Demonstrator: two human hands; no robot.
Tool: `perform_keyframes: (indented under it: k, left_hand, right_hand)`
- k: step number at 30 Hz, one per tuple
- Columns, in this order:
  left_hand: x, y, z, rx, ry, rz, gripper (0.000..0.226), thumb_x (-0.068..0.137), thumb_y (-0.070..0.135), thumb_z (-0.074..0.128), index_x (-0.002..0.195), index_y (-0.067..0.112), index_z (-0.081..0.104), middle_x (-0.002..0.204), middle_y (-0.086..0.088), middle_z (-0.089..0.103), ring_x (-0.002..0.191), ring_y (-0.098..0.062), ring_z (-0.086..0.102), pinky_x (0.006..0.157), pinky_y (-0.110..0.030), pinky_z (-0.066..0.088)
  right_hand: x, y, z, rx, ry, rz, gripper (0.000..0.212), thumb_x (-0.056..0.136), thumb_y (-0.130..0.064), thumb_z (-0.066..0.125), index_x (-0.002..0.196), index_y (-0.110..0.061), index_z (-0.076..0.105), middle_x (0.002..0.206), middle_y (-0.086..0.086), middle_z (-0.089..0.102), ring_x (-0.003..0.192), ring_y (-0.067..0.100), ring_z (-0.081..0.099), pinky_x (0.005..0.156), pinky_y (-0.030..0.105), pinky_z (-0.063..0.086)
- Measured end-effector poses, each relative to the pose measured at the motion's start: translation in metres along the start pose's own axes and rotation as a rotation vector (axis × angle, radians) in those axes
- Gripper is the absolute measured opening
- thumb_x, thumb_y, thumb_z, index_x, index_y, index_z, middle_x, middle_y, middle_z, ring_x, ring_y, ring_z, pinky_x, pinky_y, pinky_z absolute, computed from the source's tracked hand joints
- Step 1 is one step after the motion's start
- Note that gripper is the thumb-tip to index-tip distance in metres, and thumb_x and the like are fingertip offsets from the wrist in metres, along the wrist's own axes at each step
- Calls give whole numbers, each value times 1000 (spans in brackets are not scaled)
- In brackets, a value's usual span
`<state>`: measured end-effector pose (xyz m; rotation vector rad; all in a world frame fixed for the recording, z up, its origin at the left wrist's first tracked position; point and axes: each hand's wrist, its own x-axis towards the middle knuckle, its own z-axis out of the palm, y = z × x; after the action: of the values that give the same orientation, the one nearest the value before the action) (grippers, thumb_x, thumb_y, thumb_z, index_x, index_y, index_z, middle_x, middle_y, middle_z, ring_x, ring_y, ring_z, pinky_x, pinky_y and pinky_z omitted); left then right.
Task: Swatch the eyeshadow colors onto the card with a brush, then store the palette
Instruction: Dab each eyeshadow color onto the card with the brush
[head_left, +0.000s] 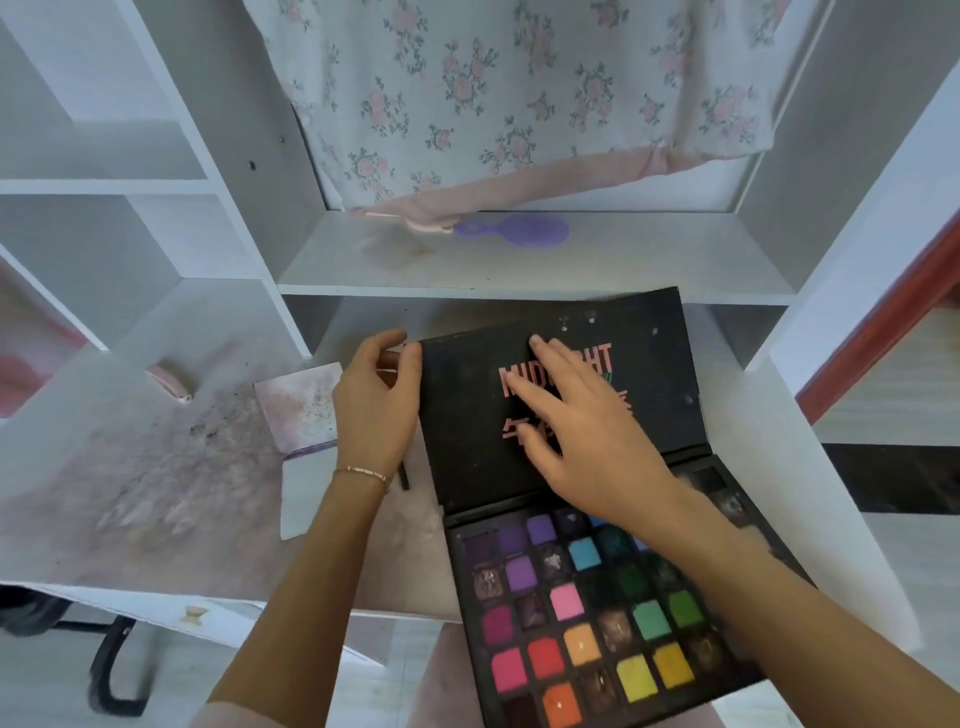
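**Palette lid held on bench**

The bench (130, 467) fills the lower frame. The open palette (597, 597) is seen at lower right. Its lid (467, 415) is pressed by the flat, open right hand (587, 431); the lid's left edge is gripped by the left hand (376, 405). The card (301, 405) lies left of centre.

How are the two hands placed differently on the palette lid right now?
The left hand curls at the lid's left edge, thumb and fingertips at its corner; the right hand lies flat with straight fingers on the lid's printed face. The left wears a bracelet; the right shows none. Both touch the lid.
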<state>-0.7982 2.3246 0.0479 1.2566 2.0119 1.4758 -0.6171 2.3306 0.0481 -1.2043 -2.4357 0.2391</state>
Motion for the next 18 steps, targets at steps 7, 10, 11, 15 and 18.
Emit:
perform_keyframes:
  k: [7, 10, 11, 15, 18]
  left_hand:
    - [-9, -4, 3, 28, -102, -15, 26, 95, 25, 46, 116, 14, 57, 111, -4, 63, 99, -16, 58, 92, -30, 49]
    - [-16, -9, 1, 70, -122, 8, 25, 94, 25, 46, 116, 16, 56, 105, 1, 62, 92, -10, 56, 87, -25, 47]
    - [-19, -12, 0, 90, -128, 6, 25, 94, 25, 47, 115, 17, 56, 102, 3, 61, 89, -9, 56, 84, -24, 46]
    - [-18, -15, 3, 171, -178, -56, 26, 94, 23, 47, 118, 16, 56, 107, -3, 64, 95, -15, 58, 83, -25, 45]
    - [-18, -14, 4, 257, -187, 1, 36, 93, 22, 50, 128, 14, 50, 126, -8, 54, 103, -13, 52, 92, -26, 42]
  right_hand:
    - [-10, 9, 3, -68, -93, -28, 49, 95, -31, 41, 142, -24, 29, 156, 1, 4, 140, 12, -7, 114, 32, -1]
    - [-15, 9, 6, -71, -125, -10, 51, 95, -33, 39, 143, -27, 25, 156, 0, 3, 139, 10, -10, 114, 32, -3]
    - [-16, 8, 8, -77, -140, 0, 51, 95, -34, 38, 143, -28, 24, 156, -1, 3, 140, 12, -8, 114, 34, -2]
    - [-16, 7, 15, -128, -266, 81, 53, 95, -40, 31, 145, -33, 13, 156, -3, -3, 142, 16, -9, 113, 46, -4]
    - [-16, 7, 17, -119, -347, 145, 54, 95, -45, 29, 144, -36, 9, 156, -4, -5, 142, 19, -11, 111, 55, -4]
